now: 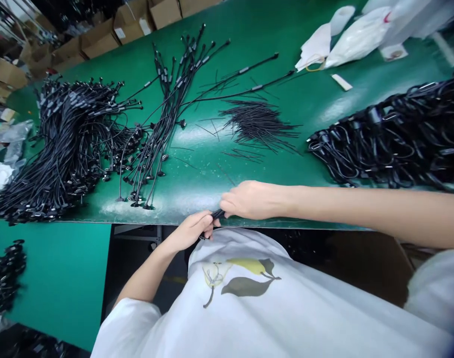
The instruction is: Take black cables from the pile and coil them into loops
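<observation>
At the table's front edge my left hand is closed around a short black bundle of cable. A small metal connector end pokes out below its fingers. My right hand pinches at the other end of the bundle, its fingers curled and touching the cable; what exactly lies between its fingertips is hidden. Beyond the hands lies a pile of thin black ties. Left of them, loose black cables with connectors and grey sleeves are spread on the green table.
A thick heap of straight black cables covers the table's left. Coiled, tied black cables are stacked at the right. White plastic bags and a small white strip lie at the back right. Cardboard boxes line the far edge.
</observation>
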`<control>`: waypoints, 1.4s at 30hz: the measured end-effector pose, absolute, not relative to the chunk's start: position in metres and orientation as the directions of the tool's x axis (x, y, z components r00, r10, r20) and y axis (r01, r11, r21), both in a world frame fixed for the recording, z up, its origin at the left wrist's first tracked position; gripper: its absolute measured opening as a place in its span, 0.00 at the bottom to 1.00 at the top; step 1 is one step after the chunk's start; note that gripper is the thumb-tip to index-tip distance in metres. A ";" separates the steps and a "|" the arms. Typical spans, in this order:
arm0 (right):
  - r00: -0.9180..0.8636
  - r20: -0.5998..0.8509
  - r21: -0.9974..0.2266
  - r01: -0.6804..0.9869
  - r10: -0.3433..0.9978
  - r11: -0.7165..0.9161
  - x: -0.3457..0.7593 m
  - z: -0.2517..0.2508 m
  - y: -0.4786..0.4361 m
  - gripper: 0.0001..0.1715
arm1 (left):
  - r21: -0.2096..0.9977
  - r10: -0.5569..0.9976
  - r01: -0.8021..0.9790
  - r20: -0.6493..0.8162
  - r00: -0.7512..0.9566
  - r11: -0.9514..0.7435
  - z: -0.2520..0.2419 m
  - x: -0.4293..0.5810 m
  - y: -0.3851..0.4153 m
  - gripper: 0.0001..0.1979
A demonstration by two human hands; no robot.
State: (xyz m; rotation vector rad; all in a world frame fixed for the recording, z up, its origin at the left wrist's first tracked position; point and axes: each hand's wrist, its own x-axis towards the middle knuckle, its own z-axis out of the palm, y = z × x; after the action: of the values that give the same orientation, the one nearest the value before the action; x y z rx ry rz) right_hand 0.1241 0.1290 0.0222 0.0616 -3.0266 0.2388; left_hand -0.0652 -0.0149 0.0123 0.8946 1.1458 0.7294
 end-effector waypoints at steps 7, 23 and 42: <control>-0.986 0.156 -0.199 0.027 0.059 0.980 0.127 0.019 0.100 0.12 | 0.778 0.787 -0.188 -0.531 0.313 0.600 0.010 -0.050 -0.008 0.24; -0.738 0.136 -0.809 0.303 0.661 0.504 0.122 0.006 0.120 0.22 | 0.742 0.817 -0.342 -0.531 0.225 0.577 0.016 -0.035 0.002 0.23; -0.993 0.016 -0.133 0.118 0.121 0.984 0.160 0.027 0.094 0.17 | 0.830 0.796 -0.006 -0.534 0.285 0.558 0.004 -0.029 -0.019 0.23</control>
State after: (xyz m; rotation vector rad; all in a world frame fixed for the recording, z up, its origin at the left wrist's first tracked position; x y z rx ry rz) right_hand 0.1598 0.0944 0.0269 -0.1868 -3.1047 0.2065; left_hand -0.0292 -0.0188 0.0037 0.8326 1.1697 0.6287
